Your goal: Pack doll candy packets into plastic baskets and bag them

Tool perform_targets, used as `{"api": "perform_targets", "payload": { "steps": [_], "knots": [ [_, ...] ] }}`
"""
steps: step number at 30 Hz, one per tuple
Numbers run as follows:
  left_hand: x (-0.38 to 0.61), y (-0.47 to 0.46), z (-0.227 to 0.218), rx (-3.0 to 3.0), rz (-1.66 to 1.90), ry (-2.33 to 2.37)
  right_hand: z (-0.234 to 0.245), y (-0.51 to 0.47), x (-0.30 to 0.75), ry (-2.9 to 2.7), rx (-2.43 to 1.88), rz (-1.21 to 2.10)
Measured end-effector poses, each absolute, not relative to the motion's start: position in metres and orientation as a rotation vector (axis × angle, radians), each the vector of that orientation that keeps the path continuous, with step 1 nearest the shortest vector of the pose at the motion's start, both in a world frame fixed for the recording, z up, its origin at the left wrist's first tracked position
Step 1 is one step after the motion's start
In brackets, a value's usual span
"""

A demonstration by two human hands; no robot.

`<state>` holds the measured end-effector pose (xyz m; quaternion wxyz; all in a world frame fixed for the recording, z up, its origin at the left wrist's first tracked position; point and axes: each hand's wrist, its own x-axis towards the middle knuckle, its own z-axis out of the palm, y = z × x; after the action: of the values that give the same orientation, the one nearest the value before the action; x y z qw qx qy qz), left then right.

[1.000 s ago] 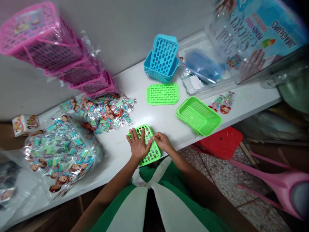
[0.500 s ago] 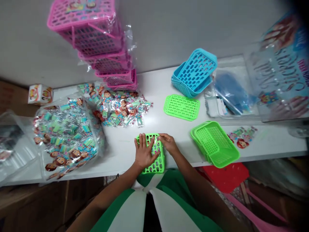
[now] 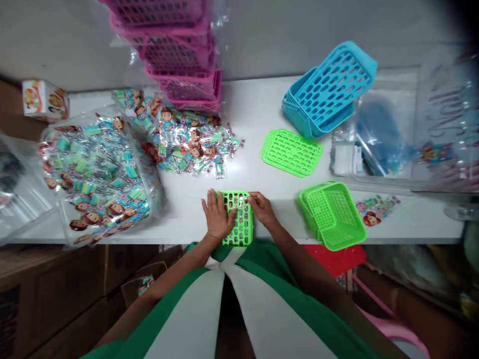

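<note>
Beside the table I'm watching the left hand (image 3: 218, 218) lying open on the green slotted panel (image 3: 242, 230) just below the frame's centre, the right hand (image 3: 263, 209) resting curled at its upper-right corner, grip unclear, so lopsided pressure could be tipping an edge up.

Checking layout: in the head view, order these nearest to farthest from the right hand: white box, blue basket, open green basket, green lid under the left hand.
1. Green lid: left, at the right hand.
2. Open green basket: right side.
3. Blue basket: right, toward the wall.
4. White box: far left.
</note>
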<state>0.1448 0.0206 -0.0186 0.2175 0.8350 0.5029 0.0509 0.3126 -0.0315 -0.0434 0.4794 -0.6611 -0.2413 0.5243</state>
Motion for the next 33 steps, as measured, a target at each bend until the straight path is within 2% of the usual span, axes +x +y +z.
{"api": "perform_targets", "payload": {
  "steps": [4,10,14,23,33],
  "knots": [
    [0.145,0.028,-0.025,1.968,0.320,1.632,-0.042,-0.029,0.313,-0.610,-1.648,1.243],
    [0.143,0.040,-0.030,1.602,0.537,1.729,-0.040,-0.027,0.314,-0.627,-1.688,1.289],
    [0.136,0.048,-0.030,1.530,0.515,1.662,-0.037,-0.023,0.317,-0.629,-1.669,1.341],
    [0.130,0.063,-0.037,1.430,0.557,1.510,-0.031,-0.003,0.321,-0.880,-1.858,1.183],
    [0.130,0.076,-0.039,1.261,0.516,1.341,-0.035,0.010,0.324,-0.814,-1.817,1.371]
  ]
}}
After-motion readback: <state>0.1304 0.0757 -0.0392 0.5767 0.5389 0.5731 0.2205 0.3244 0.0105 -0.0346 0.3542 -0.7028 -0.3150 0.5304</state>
